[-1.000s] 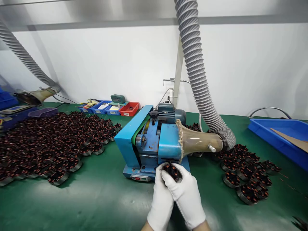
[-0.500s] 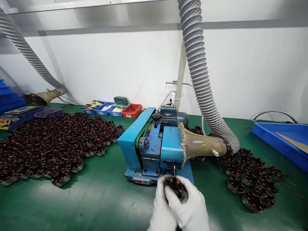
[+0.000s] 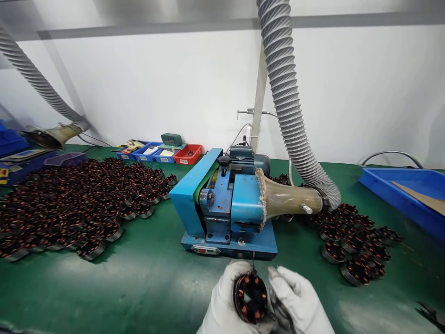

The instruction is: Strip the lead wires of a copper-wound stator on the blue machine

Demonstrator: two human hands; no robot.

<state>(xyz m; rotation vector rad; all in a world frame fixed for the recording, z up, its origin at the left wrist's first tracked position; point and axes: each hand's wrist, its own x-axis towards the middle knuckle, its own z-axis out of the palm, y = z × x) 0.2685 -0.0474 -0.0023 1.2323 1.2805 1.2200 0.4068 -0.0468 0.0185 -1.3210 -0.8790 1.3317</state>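
Round part [image 3: 251, 298] is showing a black face, with copper-coloured windings spacing themselves around it and a darker middle. Its side is looking dark, with a thin ring edge showing on the left. A thin wire [image 3: 253, 260] is sticking up from its top, pointing away from the fingers. The face is turning up toward the camera, slightly tilted.

The part is sitting in the left hand [image 3: 221, 304], white-gloved, its fingers closing around the rim; the thumb is mostly hiding, so its exact place can't be told. The right hand [image 3: 301, 301], also gloved, is keeping its fingers curled in narrow just beside the part's right edge, gripping a dark tool [image 3: 285, 316]. Most of the tool is hiding under the glove, type unclear. Whether its tip is touching the part can't be told.

Beyond the fingers, a blue machine [image 3: 194, 188] is standing on the green table [image 3: 149, 287], well apart from them. A clear brownish funnel [image 3: 290, 202] is joining it to a grey hose [image 3: 283, 79]. Similar parts are lying in a big pile [image 3: 83, 199] far left of the fingers and a smaller cluster [image 3: 354, 243] to their right. A blue tray [image 3: 377, 183] is resting farther off, beyond that cluster.
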